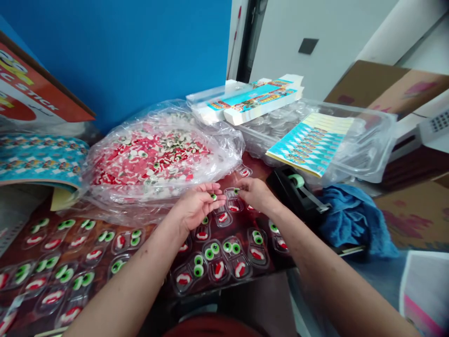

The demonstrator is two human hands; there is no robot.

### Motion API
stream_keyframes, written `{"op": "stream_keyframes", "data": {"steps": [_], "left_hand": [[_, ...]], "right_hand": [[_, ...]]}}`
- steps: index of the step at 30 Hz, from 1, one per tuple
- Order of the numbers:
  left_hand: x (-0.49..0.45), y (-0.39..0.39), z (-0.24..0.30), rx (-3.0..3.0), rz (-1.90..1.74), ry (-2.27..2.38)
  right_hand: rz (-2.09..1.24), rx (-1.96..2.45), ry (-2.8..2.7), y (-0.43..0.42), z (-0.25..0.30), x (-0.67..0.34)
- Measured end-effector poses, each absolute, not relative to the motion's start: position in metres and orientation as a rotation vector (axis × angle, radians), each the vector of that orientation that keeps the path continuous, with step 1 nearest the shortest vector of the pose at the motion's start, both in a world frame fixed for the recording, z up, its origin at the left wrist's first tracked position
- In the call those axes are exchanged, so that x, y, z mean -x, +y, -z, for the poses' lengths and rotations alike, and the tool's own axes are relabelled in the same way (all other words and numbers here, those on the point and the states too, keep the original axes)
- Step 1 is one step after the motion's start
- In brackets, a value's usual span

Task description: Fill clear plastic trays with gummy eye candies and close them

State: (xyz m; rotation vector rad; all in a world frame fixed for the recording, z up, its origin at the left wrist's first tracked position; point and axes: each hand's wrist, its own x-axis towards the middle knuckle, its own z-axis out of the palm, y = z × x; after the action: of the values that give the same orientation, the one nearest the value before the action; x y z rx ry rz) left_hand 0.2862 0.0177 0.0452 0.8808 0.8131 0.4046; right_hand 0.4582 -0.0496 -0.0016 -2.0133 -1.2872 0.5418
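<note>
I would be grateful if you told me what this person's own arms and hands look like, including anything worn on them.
Both the left hand and the right hand are ungloved. The left forearm and right forearm show no sleeves, and no watch or bracelet is visible at either wrist.

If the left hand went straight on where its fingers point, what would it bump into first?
Probably the small clear tray just past the fingertips of the left hand, then the right hand. Height is hard to judge, so it might pass above the tray.
</note>
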Motion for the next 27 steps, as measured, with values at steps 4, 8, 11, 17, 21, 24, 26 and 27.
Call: {"op": "stream_keyframes", "data": {"steps": [4, 8, 11, 17, 21, 24, 26, 27], "left_hand": [[-0.283, 0.014, -0.043, -1.042, -0.455, 0.873], [-0.293, 0.015, -0.034, -1.303, -0.546, 0.927], [-0.308, 0.017, -0.024, -1.52, -0.559, 0.92], [-0.334, 0.02, -0.007, -1.941, -0.485, 0.88], [-0.335, 0.02, -0.003, -2.122, -0.387, 0.909], [-0.332, 0.023, -0.005, -2.203, -0.312, 0.889], [-0.33, 0.026, -0.007, -2.23, -0.279, 0.871], [-0.33, 0.028, -0.007, -2.237, -0.271, 0.864]], "right_hand": [[-0.475, 2.091, -1.45, -0.039, 0.005, -0.455], [-0.362, 2.123, -1.573, -0.041, -0.009, -0.453], [-0.255, 2.138, -1.606, -0.048, -0.022, -0.456], [-0.184, 2.207, -1.662, -0.059, -0.028, -0.461], [-0.144, 2.258, -1.661, -0.064, -0.028, -0.46], [-0.164, 2.275, -1.687, -0.066, -0.026, -0.458], [-0.172, 2.293, -1.692, -0.066, -0.023, -0.457], [-0.174, 2.301, -1.693, -0.066, -0.021, -0.456]]}}
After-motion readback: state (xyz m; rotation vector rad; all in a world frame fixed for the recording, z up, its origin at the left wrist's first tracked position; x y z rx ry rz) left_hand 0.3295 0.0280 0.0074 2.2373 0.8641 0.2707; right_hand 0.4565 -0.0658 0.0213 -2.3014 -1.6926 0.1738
